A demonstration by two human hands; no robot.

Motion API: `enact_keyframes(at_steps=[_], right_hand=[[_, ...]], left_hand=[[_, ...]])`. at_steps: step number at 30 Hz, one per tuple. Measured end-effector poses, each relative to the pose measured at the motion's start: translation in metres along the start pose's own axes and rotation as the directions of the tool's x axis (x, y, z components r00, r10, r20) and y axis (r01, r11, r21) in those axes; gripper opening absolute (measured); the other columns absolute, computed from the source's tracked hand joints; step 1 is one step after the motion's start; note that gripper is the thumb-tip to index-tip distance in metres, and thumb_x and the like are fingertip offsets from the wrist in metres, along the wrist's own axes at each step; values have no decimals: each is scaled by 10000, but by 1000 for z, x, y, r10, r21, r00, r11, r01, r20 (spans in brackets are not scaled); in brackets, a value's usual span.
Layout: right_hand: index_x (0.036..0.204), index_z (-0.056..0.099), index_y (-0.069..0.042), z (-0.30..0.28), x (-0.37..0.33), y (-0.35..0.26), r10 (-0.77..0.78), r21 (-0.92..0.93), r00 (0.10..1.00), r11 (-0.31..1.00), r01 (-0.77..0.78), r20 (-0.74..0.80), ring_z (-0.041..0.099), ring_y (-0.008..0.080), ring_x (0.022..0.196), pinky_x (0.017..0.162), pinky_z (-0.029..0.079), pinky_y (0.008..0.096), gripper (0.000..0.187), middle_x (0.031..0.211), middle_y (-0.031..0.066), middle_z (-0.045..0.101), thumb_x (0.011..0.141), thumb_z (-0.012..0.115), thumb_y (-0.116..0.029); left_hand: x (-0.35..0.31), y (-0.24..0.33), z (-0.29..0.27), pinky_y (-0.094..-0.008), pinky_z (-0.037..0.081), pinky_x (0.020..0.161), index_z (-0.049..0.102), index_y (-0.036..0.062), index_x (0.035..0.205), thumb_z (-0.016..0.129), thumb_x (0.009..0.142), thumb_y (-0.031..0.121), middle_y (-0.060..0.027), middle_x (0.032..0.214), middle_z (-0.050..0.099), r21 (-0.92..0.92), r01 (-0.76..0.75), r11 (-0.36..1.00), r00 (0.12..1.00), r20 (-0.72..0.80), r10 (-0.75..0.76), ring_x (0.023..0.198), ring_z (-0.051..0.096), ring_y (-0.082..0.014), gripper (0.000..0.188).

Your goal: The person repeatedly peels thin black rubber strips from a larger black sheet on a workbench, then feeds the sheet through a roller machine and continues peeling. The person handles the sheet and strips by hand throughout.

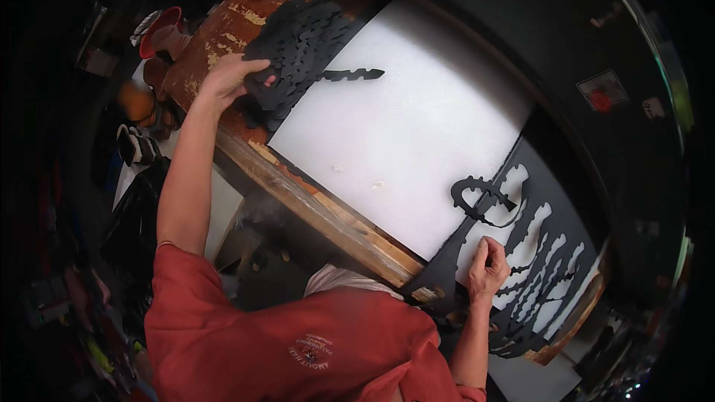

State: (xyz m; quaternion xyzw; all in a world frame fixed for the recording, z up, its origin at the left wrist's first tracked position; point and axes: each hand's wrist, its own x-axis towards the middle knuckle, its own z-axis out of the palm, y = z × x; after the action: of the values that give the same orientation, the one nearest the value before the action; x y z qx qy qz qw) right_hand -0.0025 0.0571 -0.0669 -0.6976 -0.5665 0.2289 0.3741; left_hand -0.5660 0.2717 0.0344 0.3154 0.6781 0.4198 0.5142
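Note:
At the far left of the bench, my left hand (232, 80) is at the edge of a pile of black cut-out pieces (298, 45) with wavy, notched edges. Its thumb lies over black material and a fingertip shows beyond it, so the hand seems closed on a piece. One notched black strip (354, 74) sticks out from the pile onto the white board (387, 126). At the right, my right hand (488, 268) is closed, fingertips together, over a black sheet (547, 171) with long cut openings. Whatever its fingers hold is hidden. Just beyond it lies a curled, notched black strip (484, 197).
A worn wooden bench (298, 186) carries the board, its front edge close to my body. Beyond the board runs a dark surface (521, 22). A red-rimmed container (164, 33) stands past the bench's left end. Black plastic (138, 208) hangs at the lower left.

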Motion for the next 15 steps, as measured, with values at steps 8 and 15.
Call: enact_keyframes(at_steps=[8,15], right_hand=[[1068,770,-4,1,6,0,-47,57,999,997,48,-7,696,174,668,656,561,309,123,794,136,743,975,715,-64],[1055,740,6,-31,16,-18,-48,378,998,925,30,39,641,94,673,636,517,267,76,755,21,692,1018,687,-34]], left_hand=[[-56,-13,30,-286,521,1021,634,-39,1442,775,1014,252,-132,1313,728,307,-291,906,839,-373,396,1167,685,-142,537],[-151,-58,307,-390,501,1130,681,4,1409,679,1056,215,-172,1383,714,226,-686,691,708,427,563,1287,671,-275,410]])
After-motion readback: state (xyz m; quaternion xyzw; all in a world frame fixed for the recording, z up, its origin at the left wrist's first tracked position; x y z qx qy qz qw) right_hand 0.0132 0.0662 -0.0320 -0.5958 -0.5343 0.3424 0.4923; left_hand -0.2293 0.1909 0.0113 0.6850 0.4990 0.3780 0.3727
